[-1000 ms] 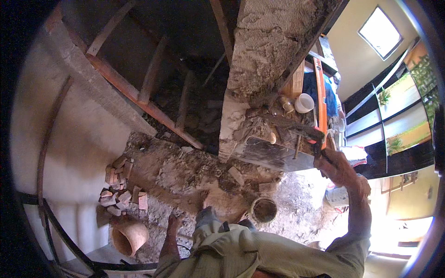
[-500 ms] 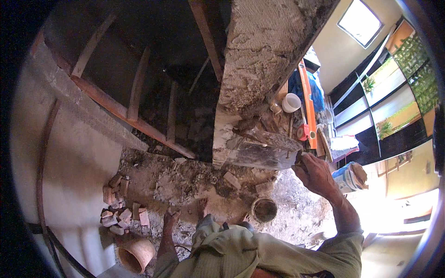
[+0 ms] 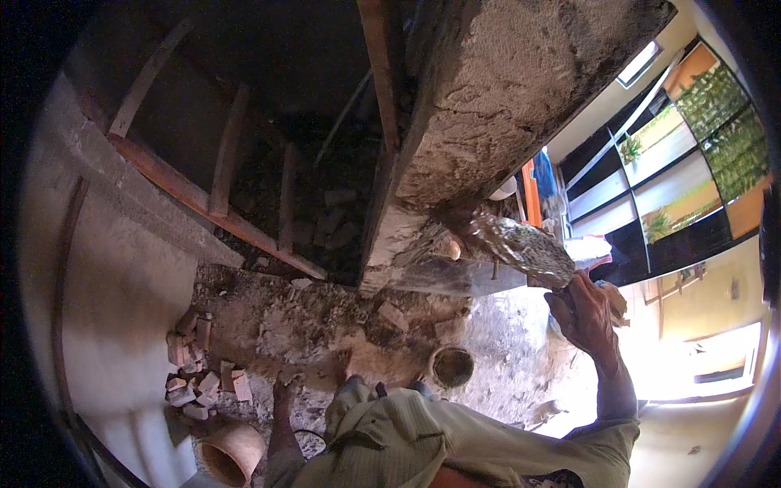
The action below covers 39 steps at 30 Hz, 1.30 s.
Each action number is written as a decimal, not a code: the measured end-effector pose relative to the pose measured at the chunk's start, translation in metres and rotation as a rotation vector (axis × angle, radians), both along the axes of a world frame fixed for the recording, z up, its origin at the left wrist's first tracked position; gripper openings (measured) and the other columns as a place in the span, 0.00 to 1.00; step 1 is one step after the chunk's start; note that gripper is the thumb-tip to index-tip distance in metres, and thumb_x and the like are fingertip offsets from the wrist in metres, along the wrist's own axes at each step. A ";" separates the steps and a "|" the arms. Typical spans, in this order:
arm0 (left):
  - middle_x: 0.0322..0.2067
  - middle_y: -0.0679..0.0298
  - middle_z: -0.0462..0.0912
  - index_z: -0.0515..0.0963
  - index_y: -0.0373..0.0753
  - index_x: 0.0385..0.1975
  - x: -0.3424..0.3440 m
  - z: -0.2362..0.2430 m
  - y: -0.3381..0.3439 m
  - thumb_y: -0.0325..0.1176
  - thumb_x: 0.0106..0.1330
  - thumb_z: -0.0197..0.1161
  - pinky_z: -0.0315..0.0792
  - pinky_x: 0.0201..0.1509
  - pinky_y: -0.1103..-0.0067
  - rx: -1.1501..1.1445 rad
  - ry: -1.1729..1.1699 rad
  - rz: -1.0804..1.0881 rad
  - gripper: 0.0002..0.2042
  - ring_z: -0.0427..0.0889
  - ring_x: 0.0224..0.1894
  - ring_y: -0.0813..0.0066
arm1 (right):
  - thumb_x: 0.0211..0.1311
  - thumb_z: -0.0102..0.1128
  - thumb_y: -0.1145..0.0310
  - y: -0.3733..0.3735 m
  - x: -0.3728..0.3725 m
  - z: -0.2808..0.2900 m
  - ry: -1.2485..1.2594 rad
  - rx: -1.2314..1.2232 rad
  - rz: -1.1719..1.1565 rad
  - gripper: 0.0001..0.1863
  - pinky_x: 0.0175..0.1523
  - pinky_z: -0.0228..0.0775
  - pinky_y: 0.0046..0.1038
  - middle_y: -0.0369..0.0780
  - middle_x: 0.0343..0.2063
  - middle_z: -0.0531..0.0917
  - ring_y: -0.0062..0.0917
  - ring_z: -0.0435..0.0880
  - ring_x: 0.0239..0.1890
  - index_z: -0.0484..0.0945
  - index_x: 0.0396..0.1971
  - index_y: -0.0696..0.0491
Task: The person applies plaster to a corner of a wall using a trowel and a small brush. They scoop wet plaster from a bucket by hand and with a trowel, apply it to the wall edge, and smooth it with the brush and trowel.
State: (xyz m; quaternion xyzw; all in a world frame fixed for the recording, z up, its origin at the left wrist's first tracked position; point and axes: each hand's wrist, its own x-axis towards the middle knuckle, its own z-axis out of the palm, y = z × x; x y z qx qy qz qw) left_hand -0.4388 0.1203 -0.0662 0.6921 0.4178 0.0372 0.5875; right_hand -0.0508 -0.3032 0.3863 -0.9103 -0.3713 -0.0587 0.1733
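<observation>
My right hand [image 3: 582,313] is raised and closed at the near end of what looks like a trowel [image 3: 529,250]. Its long blade is coated with wet, glistening grey-brown mortar, and its handle is hidden in my fist. The far end of the blade lies close to a rough plastered pillar [image 3: 496,122]; whether they touch I cannot tell. Low beside my body hangs my left hand [image 3: 286,379], small in view, with loose fingers and nothing seen in them. Under the trowel runs a smooth grey ledge [image 3: 455,278] with an upright nail or bolt [image 3: 495,268].
Broken bricks [image 3: 203,386] and a clay pipe or pot [image 3: 232,451] lie at the left on the rubble floor. A round bucket [image 3: 451,368] stands by my feet. A wooden frame [image 3: 220,187] spans the dark recess. An orange spirit level [image 3: 533,195] stands behind the pillar.
My right hand and the trowel have shifted right and slightly down. The blade has turned, now showing its wet mortar. My head view has shifted, and the pillar covers more of the things behind it.
</observation>
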 end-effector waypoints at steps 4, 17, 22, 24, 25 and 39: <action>0.47 0.59 0.81 0.72 0.35 0.54 0.006 -0.054 0.003 0.37 0.60 0.68 0.69 0.55 0.74 -0.099 -0.064 -0.049 0.24 0.77 0.48 0.70 | 0.53 0.62 0.77 0.003 -0.034 0.010 -0.003 0.127 -0.129 0.16 0.32 0.72 0.37 0.46 0.28 0.76 0.39 0.80 0.28 0.73 0.43 0.61; 0.58 0.48 0.72 0.66 0.31 0.61 0.015 0.013 0.029 0.41 0.59 0.69 0.65 0.61 0.72 0.198 0.186 -0.154 0.33 0.72 0.58 0.60 | 0.51 0.68 0.69 -0.008 0.000 -0.092 0.169 -0.075 0.106 0.15 0.28 0.71 0.39 0.43 0.27 0.75 0.41 0.78 0.25 0.72 0.35 0.55; 0.58 0.52 0.72 0.61 0.29 0.64 -0.019 -0.009 0.004 0.42 0.59 0.68 0.61 0.64 0.75 -0.016 0.153 0.046 0.37 0.70 0.59 0.65 | 0.58 0.65 0.69 -0.008 0.039 -0.088 0.355 0.051 0.148 0.11 0.30 0.67 0.35 0.44 0.23 0.75 0.35 0.76 0.23 0.73 0.30 0.59; 0.59 0.53 0.72 0.60 0.28 0.65 -0.014 0.005 -0.013 0.42 0.59 0.69 0.62 0.63 0.75 0.006 0.124 -0.061 0.38 0.69 0.59 0.66 | 0.59 0.64 0.67 -0.022 0.054 -0.082 0.359 0.066 0.210 0.12 0.30 0.67 0.33 0.43 0.23 0.76 0.30 0.75 0.23 0.74 0.29 0.60; 0.59 0.53 0.72 0.60 0.28 0.65 -0.021 0.009 -0.022 0.42 0.59 0.69 0.62 0.63 0.75 0.017 0.134 -0.053 0.38 0.69 0.59 0.66 | 0.59 0.64 0.67 -0.021 0.058 -0.069 0.415 0.011 0.182 0.12 0.29 0.66 0.33 0.43 0.22 0.76 0.29 0.75 0.22 0.74 0.29 0.60; 0.54 0.52 0.74 0.59 0.27 0.65 -0.096 -0.053 -0.059 0.42 0.56 0.72 0.67 0.58 0.72 -0.060 0.275 0.084 0.41 0.72 0.55 0.65 | 0.58 0.62 0.70 -0.028 0.000 -0.082 0.230 -0.055 0.098 0.12 0.31 0.69 0.42 0.47 0.26 0.75 0.47 0.78 0.29 0.69 0.36 0.59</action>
